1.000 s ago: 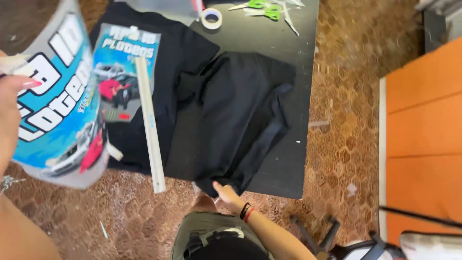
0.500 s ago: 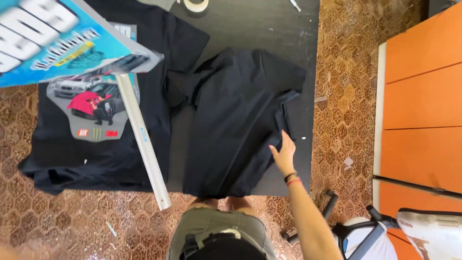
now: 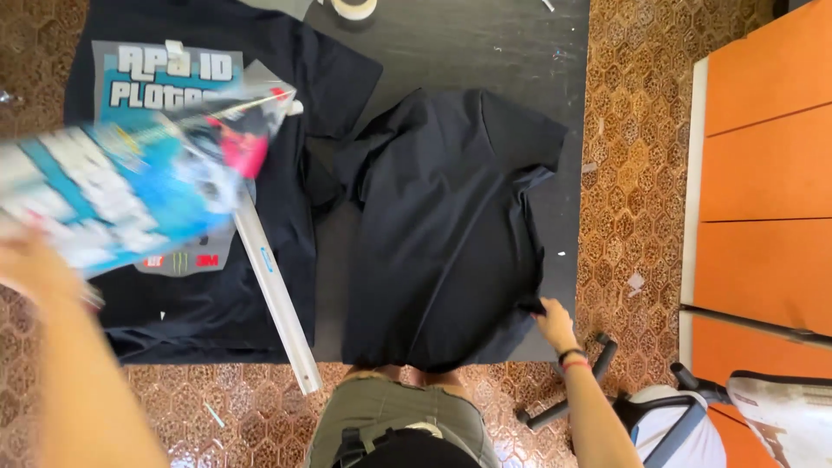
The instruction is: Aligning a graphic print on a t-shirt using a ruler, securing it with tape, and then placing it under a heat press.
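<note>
My left hand (image 3: 39,269) is raised close to the camera and blurred, holding a large blue and white printed sheet (image 3: 130,191). Under the sheet a black t-shirt with a printed picture (image 3: 182,303) lies flat on the black table (image 3: 485,43). A long metal ruler (image 3: 277,303) lies slantwise across that shirt and sticks out over the table's near edge. To the right lies a plain black t-shirt (image 3: 451,243). My right hand (image 3: 552,322) pinches this shirt's lower right corner at the table's near edge.
A roll of tape (image 3: 354,7) sits at the far edge of the table. Orange cabinet fronts (image 3: 763,173) stand to the right. A dark chair base (image 3: 563,403) and a white bag (image 3: 780,416) are on the patterned brown floor (image 3: 641,130) by my right arm.
The printed sheet has swung down and to the left in my left hand. My right hand has slid down the plain shirt's right edge to its lower corner, and the shirt lies flatter.
</note>
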